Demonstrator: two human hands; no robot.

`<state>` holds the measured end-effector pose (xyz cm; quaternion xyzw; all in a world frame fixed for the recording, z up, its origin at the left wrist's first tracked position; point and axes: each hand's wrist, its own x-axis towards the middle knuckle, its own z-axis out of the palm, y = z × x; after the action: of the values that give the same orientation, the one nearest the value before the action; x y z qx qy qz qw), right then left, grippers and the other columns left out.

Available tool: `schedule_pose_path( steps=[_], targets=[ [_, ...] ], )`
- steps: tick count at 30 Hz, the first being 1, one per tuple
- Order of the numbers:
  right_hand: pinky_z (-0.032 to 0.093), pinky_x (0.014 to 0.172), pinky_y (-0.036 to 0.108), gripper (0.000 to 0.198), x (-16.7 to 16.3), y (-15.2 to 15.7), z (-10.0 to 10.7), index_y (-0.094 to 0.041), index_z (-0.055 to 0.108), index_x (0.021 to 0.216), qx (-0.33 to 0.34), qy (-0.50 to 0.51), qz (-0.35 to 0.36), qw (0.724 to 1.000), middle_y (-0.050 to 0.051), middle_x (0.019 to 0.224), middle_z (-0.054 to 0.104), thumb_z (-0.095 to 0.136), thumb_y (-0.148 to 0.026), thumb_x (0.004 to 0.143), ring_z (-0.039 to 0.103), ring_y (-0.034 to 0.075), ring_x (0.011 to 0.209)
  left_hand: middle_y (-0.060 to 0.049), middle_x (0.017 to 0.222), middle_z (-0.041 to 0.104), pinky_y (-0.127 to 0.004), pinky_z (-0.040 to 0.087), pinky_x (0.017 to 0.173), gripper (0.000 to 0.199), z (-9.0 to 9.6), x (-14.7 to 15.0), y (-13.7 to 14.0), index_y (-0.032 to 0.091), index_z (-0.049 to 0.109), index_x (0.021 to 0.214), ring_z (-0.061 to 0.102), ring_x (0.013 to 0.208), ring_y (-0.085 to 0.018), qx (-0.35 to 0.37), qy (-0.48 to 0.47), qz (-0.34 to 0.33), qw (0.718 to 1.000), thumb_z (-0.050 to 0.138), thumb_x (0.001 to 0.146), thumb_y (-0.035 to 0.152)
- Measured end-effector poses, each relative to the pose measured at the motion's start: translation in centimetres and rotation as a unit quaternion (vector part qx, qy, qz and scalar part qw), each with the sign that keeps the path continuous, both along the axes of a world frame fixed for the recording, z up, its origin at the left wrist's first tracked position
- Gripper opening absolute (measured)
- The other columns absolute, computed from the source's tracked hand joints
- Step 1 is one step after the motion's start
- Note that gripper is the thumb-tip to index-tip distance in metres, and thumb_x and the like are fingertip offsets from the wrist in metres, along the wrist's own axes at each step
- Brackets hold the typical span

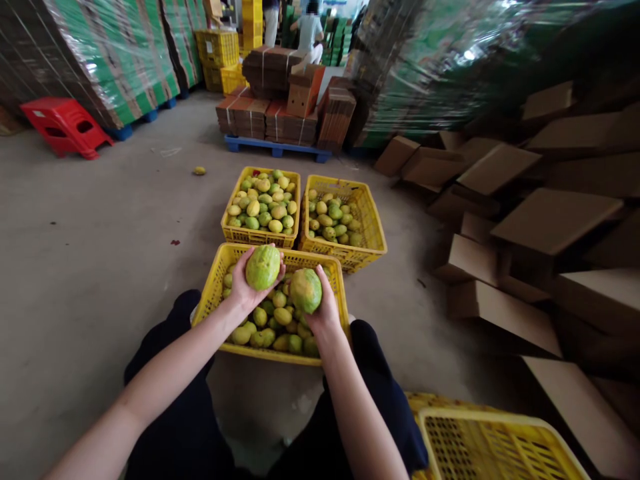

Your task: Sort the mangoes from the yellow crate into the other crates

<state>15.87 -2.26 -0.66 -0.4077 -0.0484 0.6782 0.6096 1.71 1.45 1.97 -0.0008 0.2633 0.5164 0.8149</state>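
Note:
In my left hand (246, 283) rests a pale green, ribbed guava (263, 267), with the fingers curled beneath and around it. My right hand (325, 308) grips a second guava (306, 291), green with a brownish-yellow patch, thumb along its right side. Both fruits are held up over a yellow plastic crate (213, 283) standing between my knees. Inside that crate lie many green and yellow fruits (283, 316), partly covered by my hands. Just beyond it stand two more yellow crates, the left one (263, 237) heaped with fruit and the right one (373, 217) partly filled.
Loose cardboard boxes (555, 220) pile up at the right. A yellow crate (490, 447) sits close by my right leg. Farther off are a red stool (65, 127), flattened cartons on a blue pallet (277, 145), one fruit (199, 171) on the floor, and a person (309, 32).

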Motion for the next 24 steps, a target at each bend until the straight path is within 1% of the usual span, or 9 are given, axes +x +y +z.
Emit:
schedule_pose_path(
  steps=[3, 6, 8, 10, 13, 15, 18, 21, 24],
  targets=[
    [0.064, 0.065, 0.034, 0.037, -0.3, 0.0, -0.5, -0.018, 0.07, 0.09, 0.009, -0.015, -0.01, 1.0, 0.006, 0.074, 0.076, 0.068, -0.054, 0.086, 0.074, 0.022, 0.069, -0.012, 0.097, 0.074, -0.032, 0.063, 0.07, 0.039, 0.3, 0.2, 0.0, 0.015, 0.067, 0.124, 0.073, 0.084, -0.021, -0.018, 0.012, -0.018, 1.0, 0.042, 0.098, 0.029],
    [0.064, 0.06, 0.033, 0.036, -0.1, -0.2, -1.0, -0.022, 0.067, 0.101, 0.026, -0.031, -0.027, 0.999, 0.003, 0.08, 0.077, 0.061, -0.056, 0.091, 0.074, 0.021, 0.068, -0.012, 0.101, 0.074, -0.034, 0.064, 0.067, 0.045, 0.4, 0.2, -0.4, 0.019, 0.061, 0.135, 0.074, 0.088, -0.025, -0.049, -0.002, -0.018, 0.999, 0.038, 0.097, 0.025],
    [0.062, 0.053, 0.029, 0.035, 0.2, -0.5, -1.2, -0.021, 0.066, 0.102, 0.0, -0.013, 0.002, 1.0, 0.003, 0.078, 0.077, 0.061, -0.055, 0.092, 0.074, 0.02, 0.062, -0.014, 0.1, 0.074, -0.035, 0.064, 0.066, 0.048, 0.3, 0.1, -0.7, 0.015, 0.059, 0.137, 0.074, 0.089, -0.027, -0.09, -0.02, -0.01, 0.996, 0.034, 0.098, 0.027],
    [0.06, 0.05, 0.025, 0.034, 0.7, -0.9, -1.5, -0.018, 0.066, 0.098, -0.025, 0.025, 0.044, 0.998, 0.005, 0.075, 0.076, 0.065, -0.051, 0.09, 0.073, 0.019, 0.06, -0.017, 0.097, 0.073, -0.035, 0.065, 0.065, 0.05, 0.1, -0.2, -0.9, 0.01, 0.056, 0.137, 0.074, 0.09, -0.028, -0.12, -0.027, 0.001, 0.992, 0.035, 0.097, 0.029],
    [0.06, 0.051, 0.023, 0.031, 1.2, -2.1, -1.9, -0.015, 0.066, 0.095, -0.026, 0.053, 0.076, 0.995, 0.008, 0.078, 0.077, 0.066, -0.046, 0.09, 0.075, 0.02, 0.063, -0.019, 0.096, 0.071, -0.034, 0.065, 0.065, 0.052, -0.2, -1.0, -1.1, 0.006, 0.054, 0.138, 0.073, 0.091, -0.029, -0.119, -0.034, 0.004, 0.992, 0.042, 0.093, 0.031],
    [0.061, 0.052, 0.024, 0.027, 1.4, -3.1, -2.1, -0.016, 0.066, 0.095, -0.022, 0.039, 0.081, 0.996, 0.008, 0.08, 0.078, 0.063, -0.042, 0.092, 0.076, 0.02, 0.066, -0.019, 0.098, 0.07, -0.029, 0.064, 0.057, 0.052, -0.6, -1.6, -1.3, 0.007, 0.054, 0.136, 0.073, 0.088, -0.028, -0.127, -0.048, -0.011, 0.991, 0.045, 0.092, 0.033],
    [0.06, 0.053, 0.024, 0.018, 1.4, -4.5, -2.6, -0.016, 0.066, 0.094, -0.035, 0.008, 0.091, 0.995, 0.007, 0.08, 0.078, 0.061, -0.033, 0.092, 0.076, 0.02, 0.067, -0.017, 0.1, 0.068, -0.02, 0.056, 0.042, 0.049, -1.2, -2.4, -2.0, 0.011, 0.055, 0.134, 0.069, 0.072, -0.02, -0.169, -0.074, -0.045, 0.982, 0.045, 0.091, 0.033],
    [0.059, 0.051, 0.024, 0.012, 1.1, -5.3, -3.0, -0.017, 0.066, 0.09, -0.054, -0.015, 0.106, 0.993, 0.006, 0.076, 0.077, 0.062, -0.028, 0.089, 0.075, 0.019, 0.061, -0.014, 0.097, 0.067, -0.018, 0.052, 0.038, 0.046, -1.9, -2.8, -3.1, 0.013, 0.055, 0.132, 0.062, 0.061, -0.015, -0.185, -0.065, -0.062, 0.979, 0.043, 0.091, 0.03],
    [0.056, 0.047, 0.025, 0.016, 0.8, -5.4, -3.2, -0.017, 0.064, 0.088, -0.058, -0.033, 0.11, 0.992, 0.004, 0.07, 0.074, 0.063, -0.032, 0.088, 0.071, 0.018, 0.053, -0.013, 0.089, 0.066, -0.018, 0.051, 0.036, 0.046, -2.4, -2.8, -4.1, 0.011, 0.055, 0.131, 0.06, 0.059, -0.015, -0.171, -0.028, -0.062, 0.983, 0.042, 0.093, 0.033]
  ],
)
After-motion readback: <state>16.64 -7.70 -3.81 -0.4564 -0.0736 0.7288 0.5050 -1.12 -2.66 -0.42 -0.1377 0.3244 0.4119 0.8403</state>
